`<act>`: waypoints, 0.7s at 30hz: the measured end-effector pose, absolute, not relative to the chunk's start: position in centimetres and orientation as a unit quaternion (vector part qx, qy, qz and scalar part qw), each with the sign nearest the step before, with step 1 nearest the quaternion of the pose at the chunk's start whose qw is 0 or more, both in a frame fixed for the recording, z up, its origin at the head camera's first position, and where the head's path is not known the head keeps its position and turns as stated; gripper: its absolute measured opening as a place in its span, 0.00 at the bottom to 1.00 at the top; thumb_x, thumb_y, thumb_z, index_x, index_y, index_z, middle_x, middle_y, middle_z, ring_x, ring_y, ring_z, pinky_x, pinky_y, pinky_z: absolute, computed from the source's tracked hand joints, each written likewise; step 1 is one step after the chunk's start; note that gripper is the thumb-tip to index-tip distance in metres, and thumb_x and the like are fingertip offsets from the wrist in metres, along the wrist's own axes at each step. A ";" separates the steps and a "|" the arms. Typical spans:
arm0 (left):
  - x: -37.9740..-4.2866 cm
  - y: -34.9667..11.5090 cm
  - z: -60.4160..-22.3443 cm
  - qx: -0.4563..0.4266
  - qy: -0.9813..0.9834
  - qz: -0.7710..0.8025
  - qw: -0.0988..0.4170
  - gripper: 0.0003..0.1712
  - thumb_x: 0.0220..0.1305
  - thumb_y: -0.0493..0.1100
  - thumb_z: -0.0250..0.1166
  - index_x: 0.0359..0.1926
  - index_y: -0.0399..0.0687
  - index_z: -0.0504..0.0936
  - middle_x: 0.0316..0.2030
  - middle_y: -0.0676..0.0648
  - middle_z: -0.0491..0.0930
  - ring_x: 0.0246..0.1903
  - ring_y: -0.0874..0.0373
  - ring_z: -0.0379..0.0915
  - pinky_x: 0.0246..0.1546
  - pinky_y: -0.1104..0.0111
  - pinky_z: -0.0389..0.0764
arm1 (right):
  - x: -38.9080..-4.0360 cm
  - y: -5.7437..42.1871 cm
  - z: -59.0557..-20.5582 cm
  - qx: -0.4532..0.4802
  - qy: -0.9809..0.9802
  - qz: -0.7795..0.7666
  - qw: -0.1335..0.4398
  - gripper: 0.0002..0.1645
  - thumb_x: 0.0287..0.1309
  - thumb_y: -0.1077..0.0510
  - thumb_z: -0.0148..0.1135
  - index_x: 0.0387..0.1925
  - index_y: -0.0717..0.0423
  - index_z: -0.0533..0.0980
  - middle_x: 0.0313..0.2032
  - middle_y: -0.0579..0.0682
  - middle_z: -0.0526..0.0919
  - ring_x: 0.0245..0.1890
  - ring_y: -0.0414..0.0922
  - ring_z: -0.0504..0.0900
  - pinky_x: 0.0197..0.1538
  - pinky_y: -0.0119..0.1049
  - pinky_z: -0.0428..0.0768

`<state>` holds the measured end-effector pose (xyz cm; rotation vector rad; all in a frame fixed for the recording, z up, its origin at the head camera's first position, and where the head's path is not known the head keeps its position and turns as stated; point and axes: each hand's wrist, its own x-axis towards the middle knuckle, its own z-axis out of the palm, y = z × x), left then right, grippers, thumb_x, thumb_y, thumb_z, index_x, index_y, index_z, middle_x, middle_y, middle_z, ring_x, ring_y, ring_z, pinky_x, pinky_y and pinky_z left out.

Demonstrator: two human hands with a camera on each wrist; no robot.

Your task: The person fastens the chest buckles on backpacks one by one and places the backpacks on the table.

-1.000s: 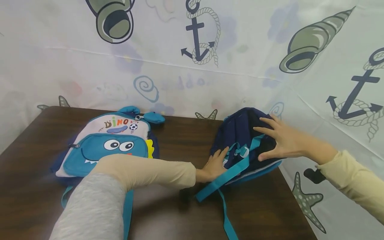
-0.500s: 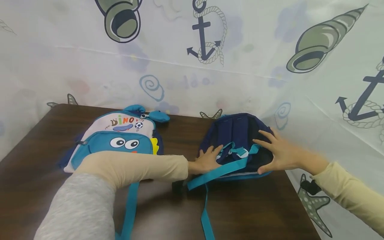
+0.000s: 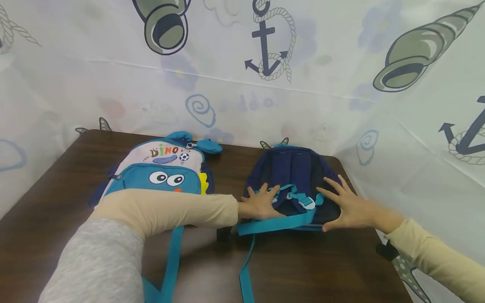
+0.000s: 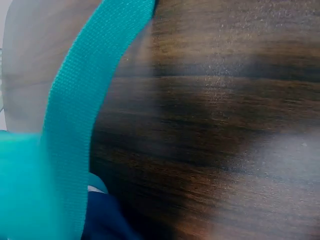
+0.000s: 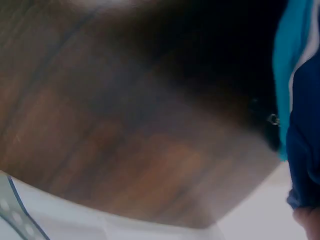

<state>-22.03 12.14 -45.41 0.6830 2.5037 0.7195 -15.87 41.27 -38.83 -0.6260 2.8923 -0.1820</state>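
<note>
A navy backpack point(image 3: 297, 166) lies back side up on the table in the head view, its teal straps point(image 3: 280, 223) and white buckle toward the near side. On its left side rests my left hand point(image 3: 259, 206), fingers spread. My right hand point(image 3: 352, 208), also with fingers spread, is against its right side. A second backpack point(image 3: 129, 172), with a white and teal dinosaur front, lies face up at the left; my left sleeve hides its lower part. The left wrist view shows a teal strap point(image 4: 75, 100) close up. In the right wrist view, the navy backpack's edge point(image 5: 305, 115) is at the right.
The dark wooden table point(image 3: 212, 269) ends at a patterned white cloth point(image 3: 227, 54) behind and to the right. A teal strap point(image 3: 172, 261) of the dinosaur backpack trails toward the near edge. My left arm point(image 3: 166, 210) crosses over that backpack.
Both hands have turned the navy backpack and shifted it slightly, so it now lies straighter and flatter on the table. The head view has swung a little left.
</note>
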 end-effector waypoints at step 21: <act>-18.9 11.7 -41.4 0.202 0.930 0.165 0.259 0.65 0.49 0.69 0.74 0.80 0.66 0.45 0.80 0.43 0.38 0.74 0.22 0.30 0.65 0.28 0.53 | -16.0 42.4 -46.3 -0.218 0.964 -0.139 0.063 0.66 0.41 0.31 0.76 0.77 0.46 0.55 0.77 0.64 0.39 0.72 0.80 0.34 0.52 0.83 0.63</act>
